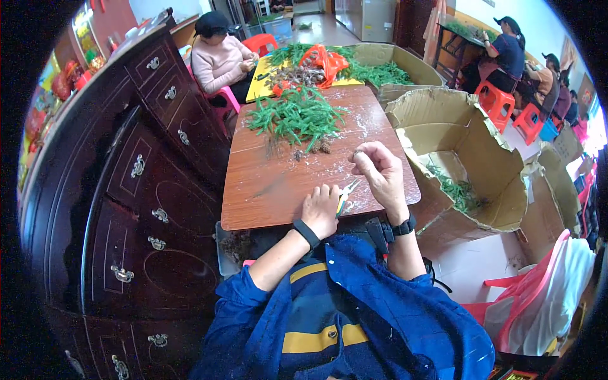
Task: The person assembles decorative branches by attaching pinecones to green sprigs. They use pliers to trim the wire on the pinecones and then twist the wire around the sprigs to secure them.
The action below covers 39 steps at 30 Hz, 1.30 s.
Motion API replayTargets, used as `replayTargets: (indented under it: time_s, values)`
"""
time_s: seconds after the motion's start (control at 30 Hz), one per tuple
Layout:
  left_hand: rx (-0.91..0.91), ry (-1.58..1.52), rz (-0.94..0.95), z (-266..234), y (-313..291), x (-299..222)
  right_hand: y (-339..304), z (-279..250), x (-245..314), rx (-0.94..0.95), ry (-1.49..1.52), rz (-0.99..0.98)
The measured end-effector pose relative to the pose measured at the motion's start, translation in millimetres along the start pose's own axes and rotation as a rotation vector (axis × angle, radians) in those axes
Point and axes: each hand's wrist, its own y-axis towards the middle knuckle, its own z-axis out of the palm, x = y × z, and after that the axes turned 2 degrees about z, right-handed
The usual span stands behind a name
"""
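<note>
My left hand rests low on the brown table, its fingers curled around a pair of pliers with yellow and dark handles. The metal jaws point away to the right. Raised over the table's right side, my right hand pinches something small between thumb and fingertips, too small to make out. Beyond both hands lies a heap of green artificial pine sprigs. A brown pine cone sits at the heap's near edge, with small pale scraps scattered around it.
A large cardboard box with sprigs inside stands right of the table; another box is behind it. Dark drawers line the left. A seated person works at a yellow table bearing an orange bag. Others sit far right.
</note>
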Motion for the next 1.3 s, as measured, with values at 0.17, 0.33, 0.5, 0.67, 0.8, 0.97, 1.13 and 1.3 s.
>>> replayTargets:
  time_s: [0.17,0.33,0.5,0.67,0.8,0.97,1.13,1.3]
  values:
    - [0.048,-0.142,-0.047,-5,-9,14,2,-5,6,-0.035,0.060,-0.001]
    - [-0.106,-0.770,0.011,-17,-31,45,5,-2,5,-0.037,0.067,-0.040]
    - [-0.094,-0.913,0.030,-62,-50,41,-1,12,-5,-0.020,-0.014,-0.069]
    - [-0.172,-0.652,0.091,-71,-60,44,-9,30,-5,0.029,-0.044,-0.053]
    - [-0.147,-0.608,0.059,-79,-60,45,-11,39,-5,0.062,-0.069,-0.049]
    - [-0.175,-0.619,0.059,-80,-61,45,-14,47,-1,0.084,-0.045,-0.003]
    - [-0.244,-0.537,0.095,-84,-62,39,-16,49,-1,0.092,0.139,0.098]
    - [-0.343,-0.440,0.113,-87,-60,40,-16,51,5,0.145,0.237,0.185]
